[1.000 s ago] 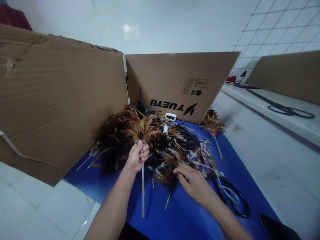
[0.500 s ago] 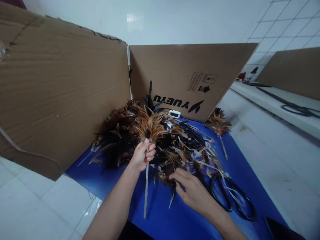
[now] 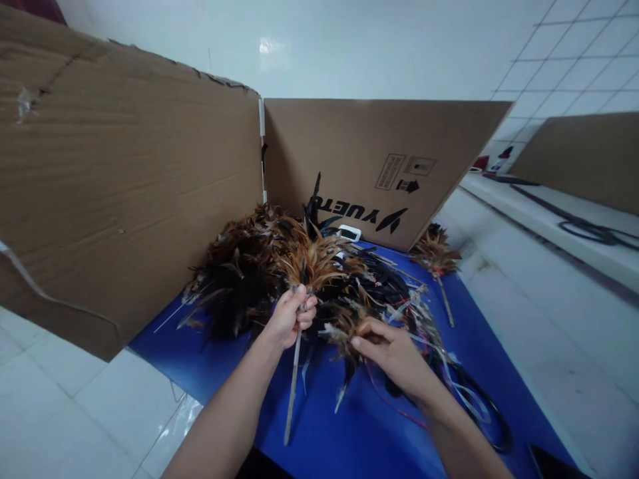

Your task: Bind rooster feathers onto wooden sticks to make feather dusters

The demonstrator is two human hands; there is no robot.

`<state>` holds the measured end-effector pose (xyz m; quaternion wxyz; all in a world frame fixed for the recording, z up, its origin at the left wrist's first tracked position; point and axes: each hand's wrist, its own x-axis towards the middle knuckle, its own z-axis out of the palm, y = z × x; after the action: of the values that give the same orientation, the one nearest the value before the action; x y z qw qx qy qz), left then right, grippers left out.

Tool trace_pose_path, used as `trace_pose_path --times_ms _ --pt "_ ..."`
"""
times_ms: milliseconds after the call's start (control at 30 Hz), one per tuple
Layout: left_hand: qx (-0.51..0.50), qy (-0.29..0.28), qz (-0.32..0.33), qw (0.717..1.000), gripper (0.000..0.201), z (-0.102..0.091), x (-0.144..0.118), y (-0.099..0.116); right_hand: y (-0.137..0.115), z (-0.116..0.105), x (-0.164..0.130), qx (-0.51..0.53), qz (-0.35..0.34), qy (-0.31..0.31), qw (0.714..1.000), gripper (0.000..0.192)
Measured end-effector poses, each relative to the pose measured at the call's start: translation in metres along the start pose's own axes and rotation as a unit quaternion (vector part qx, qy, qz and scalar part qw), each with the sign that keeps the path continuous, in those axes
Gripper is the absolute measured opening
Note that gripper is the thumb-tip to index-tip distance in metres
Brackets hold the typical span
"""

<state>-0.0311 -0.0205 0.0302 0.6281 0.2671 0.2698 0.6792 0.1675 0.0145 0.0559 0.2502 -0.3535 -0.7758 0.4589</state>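
Note:
My left hand [image 3: 293, 316] is closed round the neck of a small feather duster. Brown and black feathers [image 3: 312, 259] fan out above the fist, and a thin stick [image 3: 293, 392] points down below it. To the right, my right hand [image 3: 387, 346] pinches a small bunch of brown feathers [image 3: 344, 336] between thumb and fingers, just above the blue tabletop [image 3: 329, 426]. A large heap of loose brown and black feathers [image 3: 234, 286] lies behind both hands. Black-handled scissors [image 3: 499, 412] rest at the right, partly hidden by my right forearm.
Cardboard panels [image 3: 164, 159] stand along the left and back [image 3: 339, 146]. A small white device [image 3: 349, 232] sits at the back panel's foot. Another feather duster [image 3: 436, 256] lies at the right edge, near pale plastic strips [image 3: 424, 326]. A dark flat object [image 3: 549, 462] is at the front right corner.
My right hand has lifted a bunch of feathers from the heap, and a pink string now shows below it. My left hand keeps its grip on the duster.

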Motion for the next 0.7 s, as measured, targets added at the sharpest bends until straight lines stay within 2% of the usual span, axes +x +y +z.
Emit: trace_pose_path --times_ms 100,233,367,467,567,700 --pt "0.019 0.001 -0.015 1.0 0.041 0.001 0.0 -0.004 -0.006 -0.01 0.001 0.124 0.049 0.023 0.991 0.027" --pt "0.041 0.008 -0.017 0.999 0.042 0.003 0.0 -0.009 -0.009 -0.014 0.006 0.174 0.035 0.06 0.982 0.03" --pt "0.066 0.01 -0.037 0.997 0.042 0.004 0.001 -0.017 -0.011 -0.012 0.013 0.148 0.022 0.072 0.986 0.023" --pt "0.082 0.02 -0.058 0.995 0.04 0.005 0.001 -0.024 -0.012 -0.011 0.019 0.108 -0.014 0.081 0.991 0.018" --pt "0.09 0.03 -0.076 0.993 0.041 0.006 0.0 -0.028 -0.012 -0.009 0.024 0.05 -0.038 0.077 0.995 0.016" --pt "0.101 0.013 -0.096 0.99 0.041 0.008 -0.003 -0.026 -0.011 -0.006 0.028 -0.037 -0.054 0.07 0.995 0.015"
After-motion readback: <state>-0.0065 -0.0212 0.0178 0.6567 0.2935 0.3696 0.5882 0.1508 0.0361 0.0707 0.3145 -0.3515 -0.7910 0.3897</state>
